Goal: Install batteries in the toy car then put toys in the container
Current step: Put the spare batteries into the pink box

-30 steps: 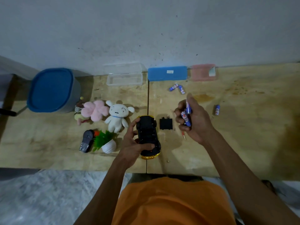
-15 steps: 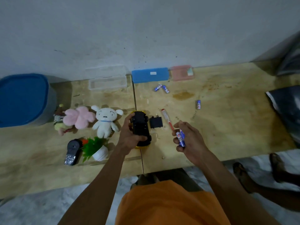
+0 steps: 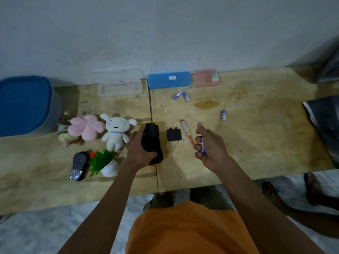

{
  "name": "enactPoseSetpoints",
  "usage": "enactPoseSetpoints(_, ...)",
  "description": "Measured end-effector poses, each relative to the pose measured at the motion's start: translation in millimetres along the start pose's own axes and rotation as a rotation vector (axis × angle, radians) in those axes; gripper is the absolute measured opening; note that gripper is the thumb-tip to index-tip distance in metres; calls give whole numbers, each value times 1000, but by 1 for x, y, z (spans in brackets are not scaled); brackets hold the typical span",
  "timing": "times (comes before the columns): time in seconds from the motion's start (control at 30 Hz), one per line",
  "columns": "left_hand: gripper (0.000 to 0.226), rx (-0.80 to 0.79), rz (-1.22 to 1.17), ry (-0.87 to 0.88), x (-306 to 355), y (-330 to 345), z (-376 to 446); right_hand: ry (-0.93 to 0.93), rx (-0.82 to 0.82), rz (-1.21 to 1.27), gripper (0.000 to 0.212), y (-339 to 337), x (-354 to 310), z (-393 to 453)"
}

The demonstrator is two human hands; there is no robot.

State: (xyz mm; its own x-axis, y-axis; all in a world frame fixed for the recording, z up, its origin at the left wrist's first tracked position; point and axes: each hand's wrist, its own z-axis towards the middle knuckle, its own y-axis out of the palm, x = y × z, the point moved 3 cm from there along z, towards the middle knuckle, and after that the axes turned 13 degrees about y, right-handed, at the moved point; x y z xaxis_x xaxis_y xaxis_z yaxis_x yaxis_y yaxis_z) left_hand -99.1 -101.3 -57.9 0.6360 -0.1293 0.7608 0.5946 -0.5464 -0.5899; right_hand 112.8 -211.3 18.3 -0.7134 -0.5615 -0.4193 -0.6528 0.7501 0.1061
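The toy car [image 3: 152, 138] lies upside down on the wooden table, black underside up with a yellow rim showing. My left hand [image 3: 140, 149] grips it from the left. My right hand [image 3: 211, 149] hovers to the right of the car, curled around blue batteries [image 3: 202, 146]. Between the hands lie the black battery cover [image 3: 173, 135] and a red-handled screwdriver [image 3: 187, 132]. Two more batteries [image 3: 182, 95] lie near the back, and a single battery [image 3: 223, 115] to the right. A blue-lidded container [image 3: 23, 105] stands at the far left.
Left of the car sit a white plush [image 3: 115, 132], a pink flower plush [image 3: 86, 127], a small potted plant [image 3: 104, 163] and a black remote [image 3: 78, 165]. Along the wall lie a clear box [image 3: 120, 88], a blue case [image 3: 168, 79] and a pink case [image 3: 205, 77]. A dark bag [image 3: 324, 121] at right.
My right hand came down from near the back of the table toward me with the batteries, leaving the screwdriver lying on the table. The left hand stays on the car.
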Motion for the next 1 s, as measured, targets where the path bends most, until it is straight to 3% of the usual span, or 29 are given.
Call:
enactPoseSetpoints(0.13, 81, 274, 62, 105, 49, -4, 9, -35, 11, -41, 20, -18, -35, 20)
enactPoseSetpoints(0.3, 60, 302, 39, 180, 117, 26, 60, -62, 55, -81, 8, -47, -99, 53)
enactPoseSetpoints(0.4, 50, 275, 92, 187, 151, 55, 107, -54, 80, -105, 16, -61, -140, 84)
enactPoseSetpoints(0.57, 52, 155, 249, 196, 185, 101, 181, 5, 94, -146, 24, -63, -182, 142)
enactPoseSetpoints(0.7, 64, 38, 372, 93, 199, 127, 232, 68, 113, -150, 29, -51, -200, 176)
enactPoseSetpoints(1.0, 66, 28, 399, 34, 196, 151, 279, 165, 155, -117, 30, -41, -219, 211)
